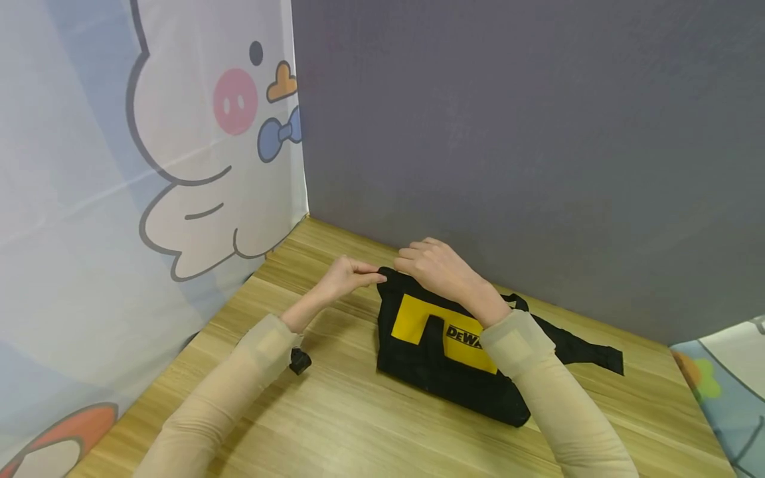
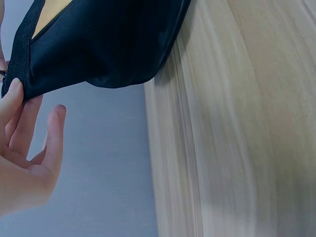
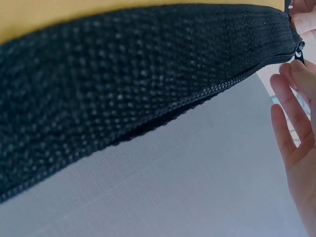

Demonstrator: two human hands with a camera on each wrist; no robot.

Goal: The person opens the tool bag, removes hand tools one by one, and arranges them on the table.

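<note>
A black tool bag [image 1: 412, 365] with a yellow panel and DeWalt lettering lies on the wooden table, turned at an angle. My left hand [image 1: 343, 279] pinches the bag's upper left corner between thumb and fingers. At that same end my right hand [image 1: 439, 269] reaches over the top edge. In the right wrist view its thumb and finger pinch a small zipper pull [image 3: 299, 54]. The zipper [image 3: 197, 96] runs along the bag's rim from that end, with a dark gap beside part of it. The left wrist view shows the bag's end [image 2: 108, 49] hanging from the left fingers.
A black strap [image 1: 597, 357] stretches right from behind the bag across the wooden table [image 1: 323, 425]. Behind the table stands a grey wall [image 1: 508, 133]. A cartoon-printed cloth [image 1: 197, 133] hangs at the left. A small black device [image 1: 300, 360] shows under the left wrist.
</note>
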